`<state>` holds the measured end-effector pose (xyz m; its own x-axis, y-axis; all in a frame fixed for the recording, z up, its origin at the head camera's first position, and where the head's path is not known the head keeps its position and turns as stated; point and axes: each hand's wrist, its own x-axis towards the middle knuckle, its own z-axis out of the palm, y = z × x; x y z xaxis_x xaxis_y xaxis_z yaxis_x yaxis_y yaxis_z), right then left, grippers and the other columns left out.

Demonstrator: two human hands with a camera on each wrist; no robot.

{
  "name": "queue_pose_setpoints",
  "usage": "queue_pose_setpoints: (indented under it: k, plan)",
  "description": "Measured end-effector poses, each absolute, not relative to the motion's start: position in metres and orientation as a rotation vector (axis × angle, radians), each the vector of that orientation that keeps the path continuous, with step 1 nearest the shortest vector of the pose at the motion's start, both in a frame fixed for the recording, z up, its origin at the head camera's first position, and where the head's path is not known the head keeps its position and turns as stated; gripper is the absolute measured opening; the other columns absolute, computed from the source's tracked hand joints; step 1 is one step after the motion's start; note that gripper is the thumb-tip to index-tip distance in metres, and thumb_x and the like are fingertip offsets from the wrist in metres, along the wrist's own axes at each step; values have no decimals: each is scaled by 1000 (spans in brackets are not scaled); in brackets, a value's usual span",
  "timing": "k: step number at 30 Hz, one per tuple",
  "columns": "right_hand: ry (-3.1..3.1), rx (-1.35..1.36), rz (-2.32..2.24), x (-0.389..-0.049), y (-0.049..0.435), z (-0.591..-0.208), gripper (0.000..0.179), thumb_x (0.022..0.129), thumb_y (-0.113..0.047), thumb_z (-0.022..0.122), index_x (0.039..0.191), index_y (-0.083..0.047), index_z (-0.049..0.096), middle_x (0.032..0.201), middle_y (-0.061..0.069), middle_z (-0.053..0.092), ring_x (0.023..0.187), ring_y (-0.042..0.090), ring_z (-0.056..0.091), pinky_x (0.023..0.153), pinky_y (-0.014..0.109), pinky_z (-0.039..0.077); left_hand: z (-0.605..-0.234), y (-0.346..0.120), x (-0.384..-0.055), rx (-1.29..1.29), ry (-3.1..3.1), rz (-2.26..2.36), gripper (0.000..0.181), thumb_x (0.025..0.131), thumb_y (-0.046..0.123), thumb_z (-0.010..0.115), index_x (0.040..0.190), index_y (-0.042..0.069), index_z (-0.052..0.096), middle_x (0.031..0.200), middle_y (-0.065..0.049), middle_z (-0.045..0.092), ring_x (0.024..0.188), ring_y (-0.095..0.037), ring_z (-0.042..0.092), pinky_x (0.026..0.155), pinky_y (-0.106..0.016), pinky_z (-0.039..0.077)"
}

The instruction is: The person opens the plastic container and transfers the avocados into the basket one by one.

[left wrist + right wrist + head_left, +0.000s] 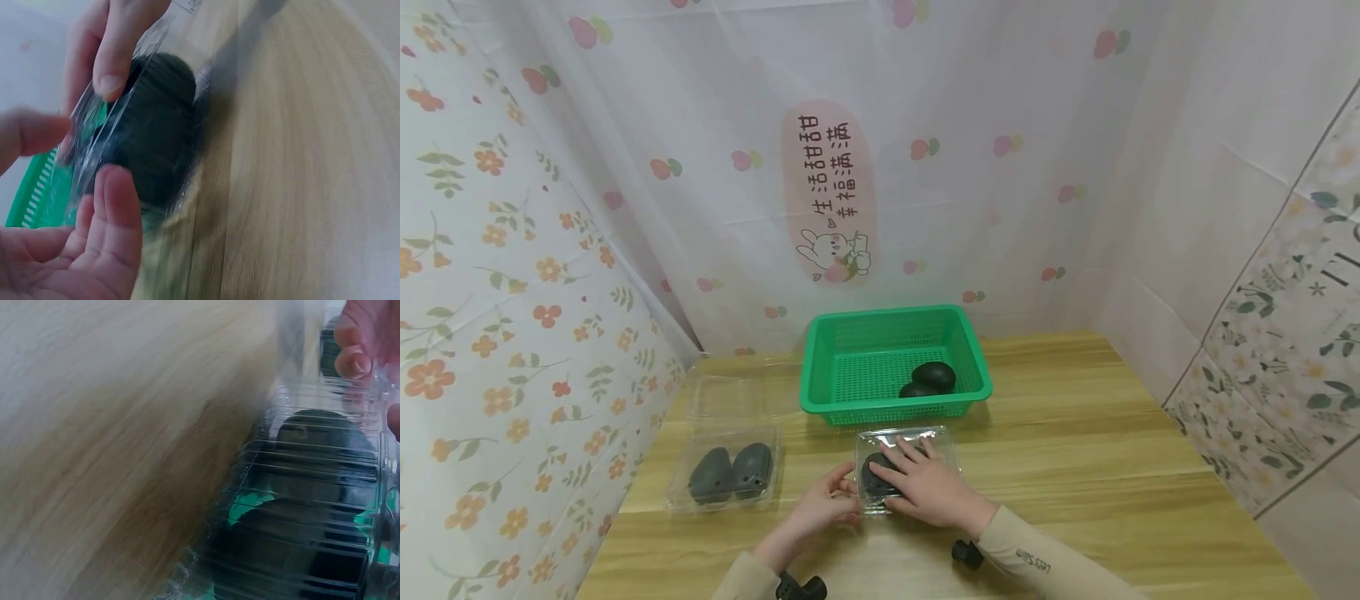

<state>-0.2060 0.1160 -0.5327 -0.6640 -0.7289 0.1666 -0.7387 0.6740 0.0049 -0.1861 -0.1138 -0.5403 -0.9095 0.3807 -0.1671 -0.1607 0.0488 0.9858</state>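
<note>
In front of the green basket sits a clear plastic clamshell box (871,502) with dark avocados (874,482) inside, its lid lying over them. My right hand (934,492) rests on the lid, fingers spread and straight. At the box's left edge is my left hand (826,502), fingers loosely bent. In the left wrist view the left thumb and fingers (115,197) stand apart on either side of the rim; the right thumb (112,75) presses near the rim. The right wrist view shows the ribbed side of the box (300,456), with dark avocados behind it.
A green plastic basket (887,408) stands at the back of the wooden table (1075,467), holding two dark avocados (934,377). At left, another clear clamshell box (679,492) with its lid (722,396) raised back contains two avocados (751,468). Patterned curtains (1000,208) surround the table.
</note>
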Motion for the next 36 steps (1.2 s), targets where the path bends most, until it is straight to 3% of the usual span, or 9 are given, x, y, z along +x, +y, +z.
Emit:
queue_pose_setpoints:
  k: [8, 15, 36]
  plan:
    - [-2716, 1203, 43, -204, 116, -535, 51, 100, -47, 44, 145, -24, 47, 151, 8, 38, 138, 34, 32, 104, 64, 31, -536, -98, -176, 303, 2204, 1830, 89, 77, 2, 77, 142, -20, 20, 99, -15, 52, 71, -12, 58, 55, -22, 49]
    - [-2724, 1209, 45, -204, 114, -534, 49, 101, -45, 44, 145, -23, 48, 150, 9, 40, 138, 35, 33, 103, 65, 31, -542, -94, -173, 279, 2439, 1710, 90, 76, 11, 81, 140, -21, 26, 96, -11, 51, 65, -7, 50, 48, -18, 44]
    - [-2806, 1210, 35, -207, 113, -529, 49, 102, -44, 42, 146, -24, 45, 151, 8, 38, 139, 34, 31, 107, 62, 29, -549, -92, -175, 254, 2486, 1696, 88, 77, 12, 81, 139, -21, 28, 89, -7, 51, 62, -7, 46, 50, -19, 41]
